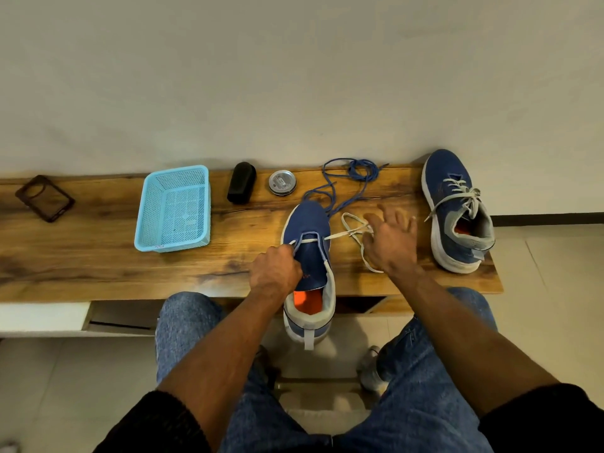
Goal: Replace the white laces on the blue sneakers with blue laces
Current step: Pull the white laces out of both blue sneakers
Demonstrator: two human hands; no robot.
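White lace (354, 235) is trailing rightward from the near sneaker (310, 256), whose long axis is running heel-first over the bench's (98, 256) front edge. I am watching the left hand (274, 273) gripping its eyelet edge; right hand (390, 240), fingers spread, is pulling the lace.

Wooden bench (98, 256) along the wall, carrying, left to right: dark phone case (44, 197), light blue basket (174, 209), black brush (241, 182), round tin (282, 182), tangled blue laces (354, 173), near sneaker (309, 253) overhanging the front edge, loose white lace (354, 230), second sneaker (457, 210).
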